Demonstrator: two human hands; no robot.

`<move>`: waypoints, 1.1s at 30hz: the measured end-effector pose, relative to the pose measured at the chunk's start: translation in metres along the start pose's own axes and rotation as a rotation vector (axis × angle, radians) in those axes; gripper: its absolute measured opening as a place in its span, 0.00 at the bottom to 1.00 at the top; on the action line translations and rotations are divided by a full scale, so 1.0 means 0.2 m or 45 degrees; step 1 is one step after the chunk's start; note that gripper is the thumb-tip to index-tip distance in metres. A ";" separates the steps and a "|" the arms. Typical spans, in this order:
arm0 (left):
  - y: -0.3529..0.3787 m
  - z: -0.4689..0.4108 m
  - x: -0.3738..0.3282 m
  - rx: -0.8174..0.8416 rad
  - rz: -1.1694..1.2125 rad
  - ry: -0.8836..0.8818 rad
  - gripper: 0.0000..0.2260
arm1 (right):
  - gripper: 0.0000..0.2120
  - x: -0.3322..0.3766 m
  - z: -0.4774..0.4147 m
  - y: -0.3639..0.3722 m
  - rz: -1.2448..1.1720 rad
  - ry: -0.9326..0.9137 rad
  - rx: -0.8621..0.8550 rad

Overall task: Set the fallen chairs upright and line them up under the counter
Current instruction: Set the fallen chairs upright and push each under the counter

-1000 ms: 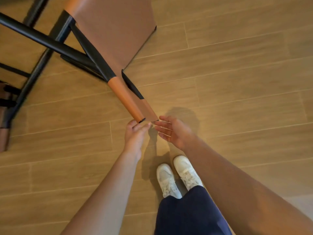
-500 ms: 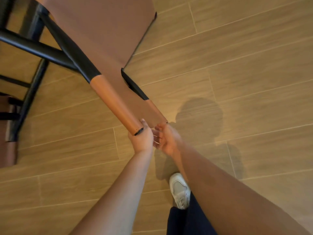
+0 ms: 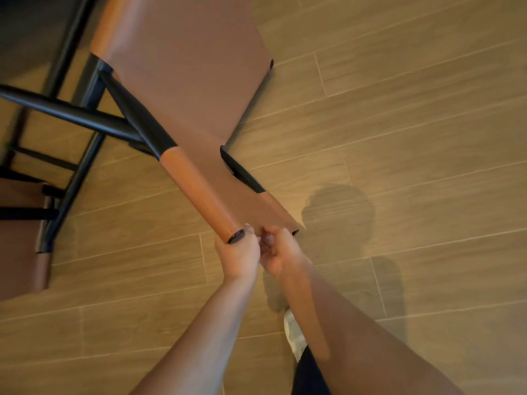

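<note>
A chair (image 3: 182,81) with a brown leather seat and back on a black metal frame leans tilted over the wooden floor, its backrest end toward me. My left hand (image 3: 236,255) is wrapped around the end of the leather-covered left post of the backrest. My right hand (image 3: 278,252) grips the backrest's top edge right beside it, the two hands almost touching. The chair's legs run off to the upper left and are partly out of view.
A second chair (image 3: 22,238) of the same brown leather and black frame shows at the left edge. The wooden plank floor (image 3: 399,138) stretches to the right. My white shoe (image 3: 293,334) stands just below my hands.
Both hands went from reaching with open fingers to closing on the backrest's end. The chair has risen toward me and now looks larger and more tilted up.
</note>
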State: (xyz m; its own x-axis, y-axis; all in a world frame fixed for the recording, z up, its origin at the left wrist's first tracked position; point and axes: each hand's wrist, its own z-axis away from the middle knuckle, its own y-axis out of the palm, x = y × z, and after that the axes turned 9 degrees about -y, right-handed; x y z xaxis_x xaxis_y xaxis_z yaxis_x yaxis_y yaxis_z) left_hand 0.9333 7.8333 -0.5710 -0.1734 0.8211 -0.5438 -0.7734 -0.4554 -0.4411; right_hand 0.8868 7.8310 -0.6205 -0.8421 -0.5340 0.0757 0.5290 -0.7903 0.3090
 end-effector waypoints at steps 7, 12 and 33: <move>-0.07 0.35 -0.29 0.089 0.079 -0.042 0.05 | 0.12 0.20 0.37 0.11 -0.290 0.030 0.008; -0.16 0.65 -0.55 0.247 0.008 0.156 0.11 | 0.05 0.36 0.68 0.16 -0.478 0.007 0.008; -0.34 1.10 -1.71 0.591 0.278 -0.011 0.10 | 0.13 0.97 1.53 0.94 -0.494 -0.250 0.274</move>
State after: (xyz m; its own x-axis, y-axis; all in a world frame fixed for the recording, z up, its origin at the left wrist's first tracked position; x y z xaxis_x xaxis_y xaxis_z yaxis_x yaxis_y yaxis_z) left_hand 0.9117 7.6581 -0.1980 -0.3644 0.7277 -0.5811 -0.9076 -0.4173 0.0466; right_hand 0.7913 7.6707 -0.2579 -0.9878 -0.1288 0.0873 0.1556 -0.8288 0.5375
